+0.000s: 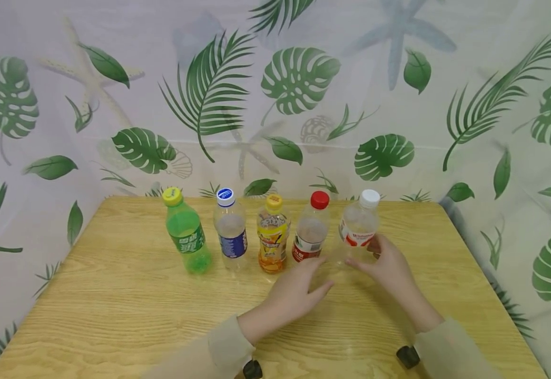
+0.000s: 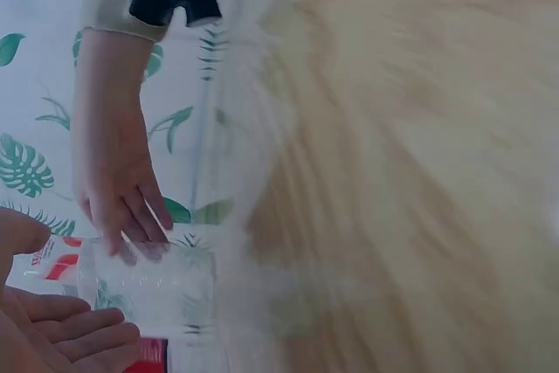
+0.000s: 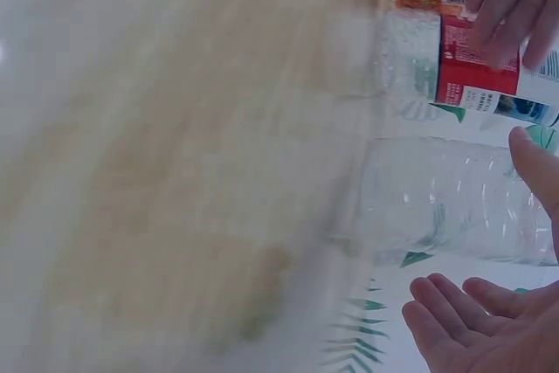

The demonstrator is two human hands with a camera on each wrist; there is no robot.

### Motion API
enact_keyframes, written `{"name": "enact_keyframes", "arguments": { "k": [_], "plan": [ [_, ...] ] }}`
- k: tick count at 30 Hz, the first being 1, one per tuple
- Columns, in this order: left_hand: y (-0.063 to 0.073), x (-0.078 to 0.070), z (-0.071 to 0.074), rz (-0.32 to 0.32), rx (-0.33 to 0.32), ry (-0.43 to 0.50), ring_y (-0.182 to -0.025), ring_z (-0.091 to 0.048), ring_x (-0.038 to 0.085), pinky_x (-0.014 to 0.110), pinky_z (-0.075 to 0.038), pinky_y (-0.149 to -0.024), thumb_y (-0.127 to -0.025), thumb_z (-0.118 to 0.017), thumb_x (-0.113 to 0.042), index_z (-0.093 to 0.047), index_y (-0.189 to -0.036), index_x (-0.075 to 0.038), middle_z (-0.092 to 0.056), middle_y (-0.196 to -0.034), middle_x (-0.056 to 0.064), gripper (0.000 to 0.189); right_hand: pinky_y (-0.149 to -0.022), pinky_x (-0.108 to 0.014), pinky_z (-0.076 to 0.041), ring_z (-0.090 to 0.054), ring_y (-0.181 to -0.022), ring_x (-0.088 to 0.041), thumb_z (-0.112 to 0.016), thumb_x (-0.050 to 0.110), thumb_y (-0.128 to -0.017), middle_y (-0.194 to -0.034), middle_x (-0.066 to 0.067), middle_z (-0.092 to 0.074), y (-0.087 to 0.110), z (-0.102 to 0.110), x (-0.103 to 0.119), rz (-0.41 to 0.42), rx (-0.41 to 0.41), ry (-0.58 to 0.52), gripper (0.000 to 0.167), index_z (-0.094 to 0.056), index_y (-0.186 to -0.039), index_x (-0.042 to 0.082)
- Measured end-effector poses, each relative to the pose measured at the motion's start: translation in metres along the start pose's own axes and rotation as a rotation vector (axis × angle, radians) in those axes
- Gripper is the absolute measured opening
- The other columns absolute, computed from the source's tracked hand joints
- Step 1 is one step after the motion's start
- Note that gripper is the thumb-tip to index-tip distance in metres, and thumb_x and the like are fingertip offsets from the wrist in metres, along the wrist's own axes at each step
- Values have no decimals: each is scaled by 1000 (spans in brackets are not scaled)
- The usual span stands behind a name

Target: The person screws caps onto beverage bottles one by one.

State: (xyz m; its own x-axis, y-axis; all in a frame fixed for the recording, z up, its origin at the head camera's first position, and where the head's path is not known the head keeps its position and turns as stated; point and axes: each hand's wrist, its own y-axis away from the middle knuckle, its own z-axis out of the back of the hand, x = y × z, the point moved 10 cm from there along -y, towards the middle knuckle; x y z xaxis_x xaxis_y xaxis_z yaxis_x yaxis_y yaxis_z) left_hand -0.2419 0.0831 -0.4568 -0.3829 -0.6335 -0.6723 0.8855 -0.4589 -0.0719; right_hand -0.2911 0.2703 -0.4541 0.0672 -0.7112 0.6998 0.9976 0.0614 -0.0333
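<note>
Five plastic bottles stand in a row on the wooden table. The rightmost is a clear bottle (image 1: 358, 226) with a white cap and a red-and-white label. My right hand (image 1: 389, 266) spreads around its right side, thumb in front; the right wrist view shows a gap between the bottle (image 3: 450, 198) and the lower fingers (image 3: 445, 312). My left hand (image 1: 292, 292) reaches in front of the red-capped bottle (image 1: 311, 231), its fingers extended and its thumb apart. Whether it touches that bottle I cannot tell.
Left of these stand a yellow-capped bottle of orange drink (image 1: 273, 237), a clear bottle with a blue label (image 1: 232, 237) and a green bottle (image 1: 186, 231) with a yellow cap. A leaf-patterned cloth (image 1: 275, 121) hangs behind and beside the table (image 1: 128, 305).
</note>
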Motion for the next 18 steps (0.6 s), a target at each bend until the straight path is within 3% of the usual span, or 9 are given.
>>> {"name": "enact_keyframes", "arguments": {
  "k": [8,13,18],
  "plan": [
    [41,25,25,-32,20,-96,-136,-65,25,45,-53,-114,-107,-64,-31,-61,-148,-11,-66,-148,7,45,-111,-60,-51,-61,-130,-51,-85,37,-92,-140,-35,-62,22,-7,-18,-71,81,69,82,-49,-147,-11],
    [60,43,48,-24,-9,-132,-132,-67,29,48,-54,-112,-106,-66,-28,-64,-143,-8,-69,-143,10,42,-106,-59,-54,-67,-123,-47,-86,37,-91,-133,-30,-69,36,-7,-20,-60,80,105,74,-58,-141,-10],
    [79,65,76,29,-71,-167,-130,-68,35,53,-54,-112,-103,-69,-23,-67,-138,-6,-71,-139,13,39,-101,-58,-57,-70,-116,-44,-85,39,-91,-127,-26,-73,48,-4,-21,-27,82,141,67,-64,-134,-8]
  ]
}}
